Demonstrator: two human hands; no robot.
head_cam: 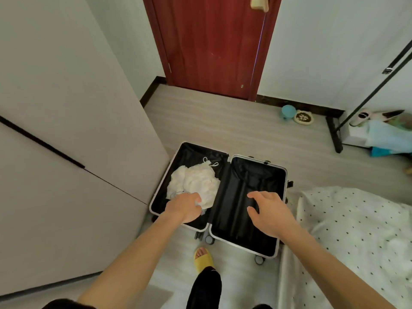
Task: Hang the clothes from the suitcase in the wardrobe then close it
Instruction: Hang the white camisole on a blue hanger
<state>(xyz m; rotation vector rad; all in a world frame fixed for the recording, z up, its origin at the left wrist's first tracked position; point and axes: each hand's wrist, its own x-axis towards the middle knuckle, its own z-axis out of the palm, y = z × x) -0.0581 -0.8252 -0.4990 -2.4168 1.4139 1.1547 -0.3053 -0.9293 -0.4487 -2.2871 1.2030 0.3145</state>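
An open suitcase (279, 175) with a black lining and a silver rim lies flat on the floor. A crumpled white garment (196, 180) with thin straps lies in its left half. My left hand (184, 207) grips the near edge of that garment. My right hand (270, 211) hovers over the bare right half, fingers spread and holding nothing. The white wardrobe (66, 130) stands at the left with its doors shut.
A red door (211, 45) closes the far wall. A bed with a dotted white sheet (356, 241) sits at the right. A black clothes rack (365, 101) and a pile of items stand at the far right. Two small bowls (296, 114) rest by the skirting. My yellow slipper (202, 259) is near the suitcase.
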